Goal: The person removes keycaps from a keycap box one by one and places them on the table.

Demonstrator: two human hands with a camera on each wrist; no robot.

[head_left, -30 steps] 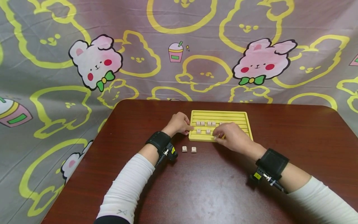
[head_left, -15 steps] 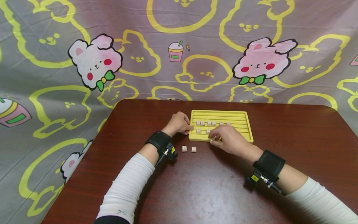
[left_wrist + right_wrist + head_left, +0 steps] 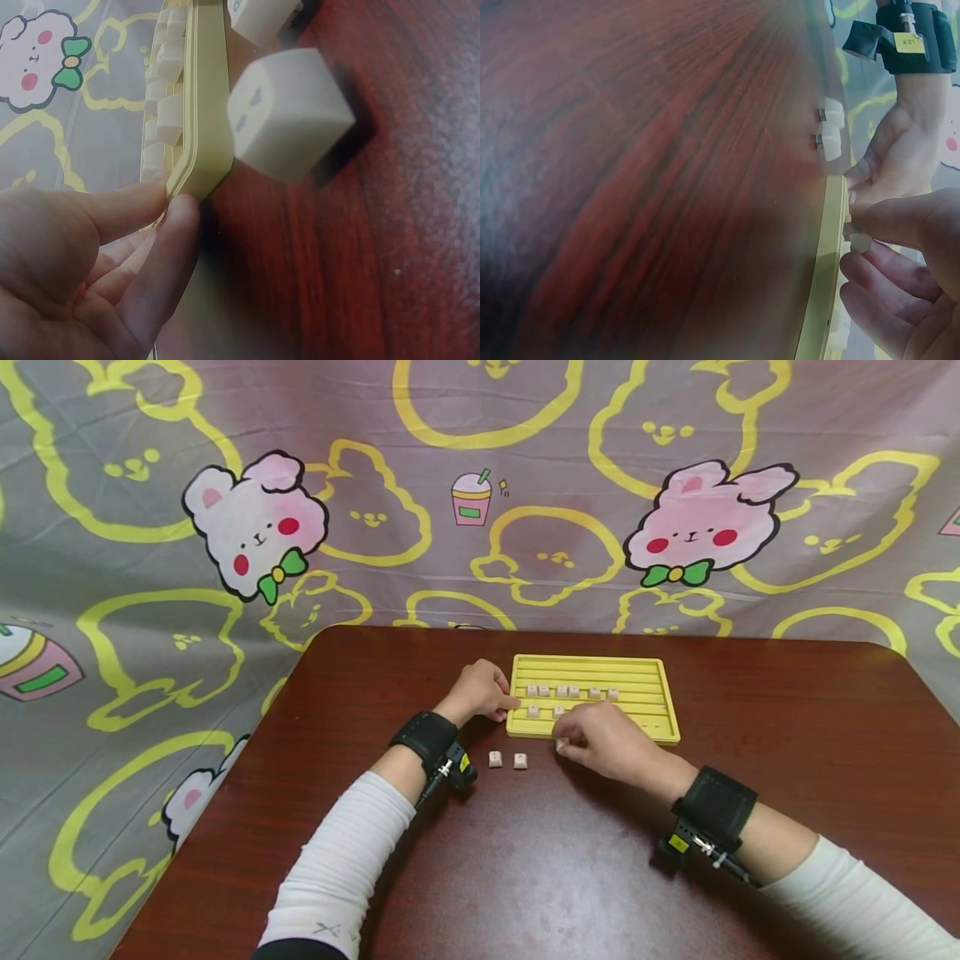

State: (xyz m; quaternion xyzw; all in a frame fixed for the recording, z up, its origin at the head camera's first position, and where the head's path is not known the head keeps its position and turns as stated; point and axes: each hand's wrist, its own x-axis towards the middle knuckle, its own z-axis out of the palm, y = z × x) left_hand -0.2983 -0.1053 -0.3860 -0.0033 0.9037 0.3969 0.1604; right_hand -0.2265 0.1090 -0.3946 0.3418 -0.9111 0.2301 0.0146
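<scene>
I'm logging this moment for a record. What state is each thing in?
Tray: flat on the table, partly filled.
Tray keycaps: six in the farther row, two visible nearer.
Loose keycaps: two, apart, printed tops up.
Held keycap: off the table, near the tray's front edge.
Left hand: pinches the tray's left end.
Right hand: pinches one keycap.

A makeshift recording corner is suggested by the cartoon cloth [image 3: 442, 560] hung behind the worktop [image 3: 525, 852] and by wrist-worn cameras [image 3: 462, 772].
</scene>
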